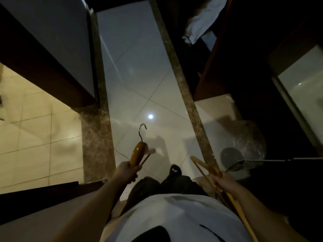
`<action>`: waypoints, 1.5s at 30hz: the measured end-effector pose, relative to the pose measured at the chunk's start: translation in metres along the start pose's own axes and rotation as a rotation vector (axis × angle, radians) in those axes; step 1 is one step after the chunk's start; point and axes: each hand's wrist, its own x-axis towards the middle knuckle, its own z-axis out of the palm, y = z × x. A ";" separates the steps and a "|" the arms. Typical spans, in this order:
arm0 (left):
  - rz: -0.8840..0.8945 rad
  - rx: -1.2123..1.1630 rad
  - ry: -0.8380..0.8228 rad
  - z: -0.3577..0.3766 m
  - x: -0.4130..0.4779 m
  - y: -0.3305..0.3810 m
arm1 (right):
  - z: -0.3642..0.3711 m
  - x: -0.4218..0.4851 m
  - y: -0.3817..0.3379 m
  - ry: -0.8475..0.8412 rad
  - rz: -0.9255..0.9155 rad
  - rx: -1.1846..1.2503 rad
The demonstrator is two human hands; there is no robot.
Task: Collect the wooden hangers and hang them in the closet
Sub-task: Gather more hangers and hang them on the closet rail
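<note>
The left hand [126, 172] has its grip closed round the end of a wooden hanger [138, 153], long axis running up and away, the metal hook [142, 131] pointing forward over the tiled floor [139, 75]. The right hand [225, 182] is closed on a second wooden hanger [206, 165], its long axis slanting from front-left back past the hip. One in each hand probably suits carrying; the closet isn't clearly identifiable.
</note>
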 end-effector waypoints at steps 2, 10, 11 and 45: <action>0.043 0.008 0.001 -0.003 0.010 0.030 | -0.016 0.015 -0.013 0.014 0.012 -0.029; 0.056 -0.033 0.034 -0.059 0.066 0.083 | -0.031 0.067 -0.125 -0.022 -0.003 -0.072; 0.036 -0.038 0.047 -0.071 0.076 0.084 | -0.028 0.076 -0.145 -0.026 -0.007 -0.061; 0.104 0.012 -0.056 -0.338 0.404 0.446 | -0.098 0.292 -0.631 0.019 -0.037 -0.018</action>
